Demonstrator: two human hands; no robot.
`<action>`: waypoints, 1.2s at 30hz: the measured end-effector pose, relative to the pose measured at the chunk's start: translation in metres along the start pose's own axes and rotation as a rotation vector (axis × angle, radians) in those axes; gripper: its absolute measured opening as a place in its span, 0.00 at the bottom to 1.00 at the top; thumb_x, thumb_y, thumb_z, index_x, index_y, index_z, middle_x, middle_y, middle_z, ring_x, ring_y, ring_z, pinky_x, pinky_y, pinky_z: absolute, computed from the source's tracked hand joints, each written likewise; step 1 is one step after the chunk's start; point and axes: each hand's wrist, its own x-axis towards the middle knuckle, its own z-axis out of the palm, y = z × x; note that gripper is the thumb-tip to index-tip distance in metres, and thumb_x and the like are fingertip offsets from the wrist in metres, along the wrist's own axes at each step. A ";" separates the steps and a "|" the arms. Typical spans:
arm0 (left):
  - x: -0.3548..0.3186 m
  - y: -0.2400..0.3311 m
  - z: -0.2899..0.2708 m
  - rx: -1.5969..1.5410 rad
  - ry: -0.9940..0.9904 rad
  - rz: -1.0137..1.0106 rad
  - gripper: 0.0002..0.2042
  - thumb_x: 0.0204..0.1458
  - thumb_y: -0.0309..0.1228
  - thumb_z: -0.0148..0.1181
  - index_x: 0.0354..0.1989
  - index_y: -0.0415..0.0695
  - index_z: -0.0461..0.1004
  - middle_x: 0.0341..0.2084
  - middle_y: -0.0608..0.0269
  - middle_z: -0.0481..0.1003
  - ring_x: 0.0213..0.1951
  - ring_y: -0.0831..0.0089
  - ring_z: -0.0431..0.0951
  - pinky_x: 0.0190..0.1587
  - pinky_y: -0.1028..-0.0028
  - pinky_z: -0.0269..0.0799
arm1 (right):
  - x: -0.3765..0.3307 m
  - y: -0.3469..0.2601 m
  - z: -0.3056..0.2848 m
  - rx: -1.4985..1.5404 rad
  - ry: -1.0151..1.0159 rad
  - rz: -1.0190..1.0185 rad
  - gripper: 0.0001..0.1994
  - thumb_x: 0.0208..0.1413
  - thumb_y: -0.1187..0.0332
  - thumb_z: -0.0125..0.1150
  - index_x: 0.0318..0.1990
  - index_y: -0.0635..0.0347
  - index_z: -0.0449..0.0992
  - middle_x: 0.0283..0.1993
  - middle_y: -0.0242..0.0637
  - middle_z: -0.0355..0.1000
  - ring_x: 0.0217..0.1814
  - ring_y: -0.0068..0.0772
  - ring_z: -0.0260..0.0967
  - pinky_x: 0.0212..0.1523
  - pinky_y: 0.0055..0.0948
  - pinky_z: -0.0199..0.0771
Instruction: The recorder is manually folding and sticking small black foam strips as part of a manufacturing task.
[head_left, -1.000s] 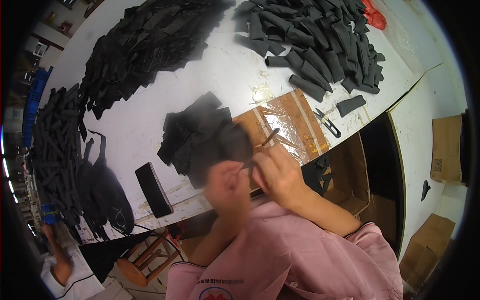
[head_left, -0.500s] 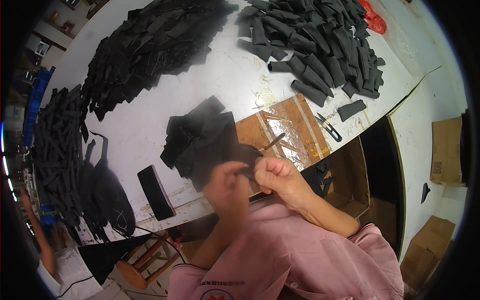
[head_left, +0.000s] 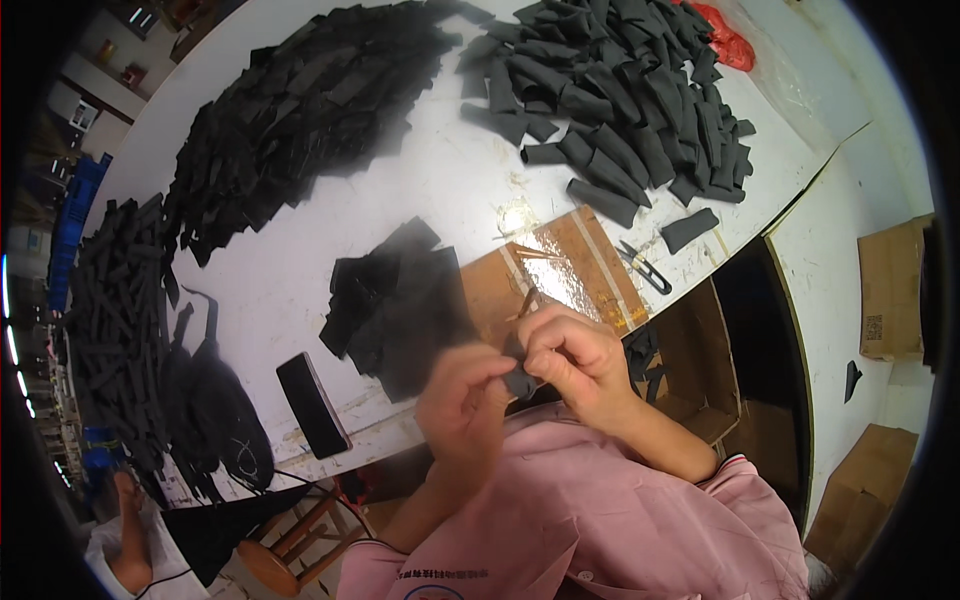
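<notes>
Close in front of my body, both hands work on a small black fabric piece point(head_left: 519, 382). My left hand point(head_left: 462, 405) is slightly blurred, with its thumb and fingertips closed at the piece's left edge. Curled fingers and thumb of my right hand point(head_left: 578, 362) grip it from the right. A thin brown stick-like thing point(head_left: 530, 300) pokes up beside the right fingers; its lower end is hidden. Just beyond my left hand lies a loose stack of flat black fabric pieces point(head_left: 395, 305), partly over a brown board point(head_left: 490, 285) crossed by clear tape.
Black fabric heaps point(head_left: 310, 110) and rolled black pieces point(head_left: 620, 100) cover the far table. Thread snips point(head_left: 645, 268) and one black piece point(head_left: 690, 231) lie right. A phone point(head_left: 312, 405) and black bag point(head_left: 225, 410) lie left. An open carton point(head_left: 690, 360) stands below the edge.
The fabric piece between my hands shows more now, and the stick-like thing stands more upright and shows less. My left hand has shifted slightly. The view has tilted a little.
</notes>
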 end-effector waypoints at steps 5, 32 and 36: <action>0.013 0.030 0.008 -0.380 0.009 -0.075 0.08 0.45 0.20 0.55 0.33 0.36 0.65 0.31 0.53 0.69 0.20 0.84 0.65 0.17 0.87 0.60 | 0.011 -0.032 -0.003 -0.275 0.042 -0.106 0.06 0.49 0.72 0.53 0.24 0.65 0.66 0.26 0.38 0.64 0.25 0.29 0.61 0.26 0.21 0.60; 0.054 -0.021 -0.001 -1.052 -0.165 -0.450 0.12 0.50 0.20 0.43 0.45 0.36 0.60 0.21 0.60 0.68 0.07 0.85 0.55 0.09 0.85 0.55 | 0.043 0.030 -0.025 0.360 -0.191 0.440 0.13 0.54 0.60 0.51 0.22 0.57 0.66 0.17 0.20 0.56 0.18 0.11 0.47 0.18 0.14 0.46; 0.062 -0.002 0.001 -1.484 -0.162 -0.675 0.12 0.51 0.22 0.41 0.45 0.37 0.60 0.23 0.59 0.69 0.07 0.86 0.56 0.08 0.86 0.52 | 0.054 -0.002 -0.022 0.310 -0.177 0.401 0.13 0.54 0.61 0.52 0.22 0.58 0.66 0.18 0.19 0.56 0.20 0.11 0.49 0.20 0.14 0.49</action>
